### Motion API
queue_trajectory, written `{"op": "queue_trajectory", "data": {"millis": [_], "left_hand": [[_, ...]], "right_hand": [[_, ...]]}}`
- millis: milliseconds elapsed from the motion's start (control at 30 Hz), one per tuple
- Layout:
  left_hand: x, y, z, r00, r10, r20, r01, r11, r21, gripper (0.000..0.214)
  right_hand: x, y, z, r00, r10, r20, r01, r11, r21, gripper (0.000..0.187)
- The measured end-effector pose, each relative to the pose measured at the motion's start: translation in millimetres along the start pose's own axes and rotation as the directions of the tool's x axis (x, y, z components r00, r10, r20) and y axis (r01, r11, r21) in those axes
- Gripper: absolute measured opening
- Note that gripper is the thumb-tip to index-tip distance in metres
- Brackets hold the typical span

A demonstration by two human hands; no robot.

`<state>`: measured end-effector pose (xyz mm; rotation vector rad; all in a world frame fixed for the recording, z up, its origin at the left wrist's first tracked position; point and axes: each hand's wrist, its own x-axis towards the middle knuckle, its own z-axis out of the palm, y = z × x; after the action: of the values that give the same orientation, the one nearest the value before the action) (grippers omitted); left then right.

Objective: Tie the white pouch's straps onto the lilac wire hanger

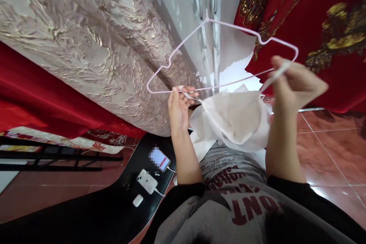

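Note:
A thin pale pink wire hanger (183, 44) is raised in front of me, its hook up near a white door frame. A white garment (234, 118) droops below the hanger's bottom bar. My left hand (178, 106) pinches one of its thin straps against the bar at the left. My right hand (294, 84) is closed on the other strap near the hanger's right end.
A beige embossed curtain (85, 38) hangs at left and a red and gold cloth (320, 23) at right. A black table (114, 206) below holds two phones (159, 159) on cables and a small white case (138, 200). The floor has red tiles (331, 148).

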<state>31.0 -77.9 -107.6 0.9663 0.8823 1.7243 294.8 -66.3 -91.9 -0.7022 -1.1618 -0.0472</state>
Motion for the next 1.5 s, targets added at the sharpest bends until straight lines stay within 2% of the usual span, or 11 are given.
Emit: {"op": "queue_trajectory", "data": {"millis": [100, 200, 333, 567, 633, 733, 800, 1067, 1233, 1400, 1500], "left_hand": [[-2.4, -6.1, 1.6, 1.000, -0.017, 0.020, 0.016, 1.000, 0.017, 0.040], [-1.9, -5.1, -7.7, 1.000, 0.026, 0.003, -0.026, 0.997, 0.075, 0.034], [2.1, 1.6, -32.3, 0.955, 0.248, -0.161, -0.221, 0.961, 0.167, 0.022], [22.4, 21.3, -60.9, 0.672, 0.655, -0.345, -0.553, 0.754, 0.355, 0.018], [29.7, 30.8, -62.2, 0.698, 0.657, -0.286, -0.575, 0.752, 0.323, 0.016], [39.8, 45.1, -63.2, 0.821, 0.563, -0.097, -0.518, 0.805, 0.289, 0.016], [45.9, 51.3, -67.2, 0.843, 0.538, -0.022, -0.512, 0.814, 0.273, 0.016], [50.8, 43.4, -103.6, 0.637, 0.708, -0.304, -0.678, 0.703, 0.215, 0.031], [46.6, 53.2, -61.7, 0.802, 0.595, 0.048, -0.556, 0.715, 0.424, 0.033], [61.4, 79.3, -12.4, 0.806, 0.466, 0.365, -0.574, 0.466, 0.673, 0.017], [68.1, 78.8, -8.7, 0.870, 0.344, 0.353, -0.489, 0.518, 0.702, 0.016]], "right_hand": [[-14.4, -4.7, 17.6, 0.866, 0.038, 0.499, 0.015, 0.995, -0.102, 0.019], [-22.6, 2.0, 30.1, 0.734, 0.127, 0.667, -0.003, 0.983, -0.183, 0.015], [-26.7, 4.6, 28.4, 0.762, 0.115, 0.637, 0.007, 0.982, -0.186, 0.022], [-24.1, -1.9, 22.3, 0.782, 0.072, 0.619, 0.002, 0.993, -0.118, 0.025], [-24.7, -1.8, 22.4, 0.782, 0.061, 0.620, 0.004, 0.995, -0.102, 0.024], [-26.6, -0.7, 21.6, 0.800, 0.030, 0.599, 0.023, 0.996, -0.080, 0.024], [-27.6, 0.7, 20.8, 0.810, 0.017, 0.587, 0.035, 0.996, -0.078, 0.026], [-31.2, 6.8, 24.1, 0.777, 0.043, 0.628, 0.041, 0.992, -0.120, 0.033], [-40.6, 4.1, 30.7, 0.775, 0.048, 0.631, 0.044, 0.990, -0.130, 0.036], [-40.6, 4.9, 31.7, 0.806, 0.043, 0.590, 0.056, 0.987, -0.148, 0.033], [-36.8, 6.1, 28.5, 0.810, 0.024, 0.585, 0.077, 0.986, -0.146, 0.030]]}}
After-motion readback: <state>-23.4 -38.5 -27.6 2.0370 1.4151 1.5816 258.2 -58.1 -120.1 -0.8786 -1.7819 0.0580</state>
